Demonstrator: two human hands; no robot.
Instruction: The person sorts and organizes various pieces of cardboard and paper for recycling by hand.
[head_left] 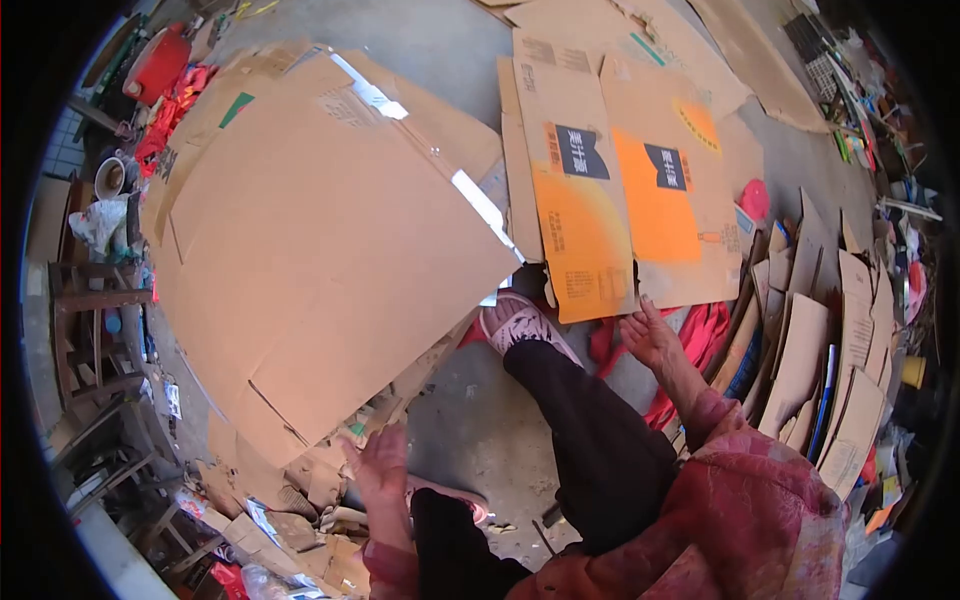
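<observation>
My left hand (pixel 380 462) is raised beside the near corner of a large plain brown cardboard sheet (pixel 340 250). Its fingers are spread and hold nothing. My right hand (pixel 652 338) is palm up, fingers stretched out, with the fingertips at the lower edge of a flattened carton (pixel 655 215) printed in orange with dark label blocks. Whether those fingertips press on the carton or only lie against its edge is hard to see. The brown sheet lies on other flattened cardboard to the left of the carton.
Upright folded cardboard pieces (pixel 800 350) are packed at the right. Torn cardboard scraps (pixel 290 530) lie at the lower left, near a wooden chair (pixel 95 300). A red container (pixel 158 65) stands at the upper left. Red cloth (pixel 700 335) lies beneath the carton's edge.
</observation>
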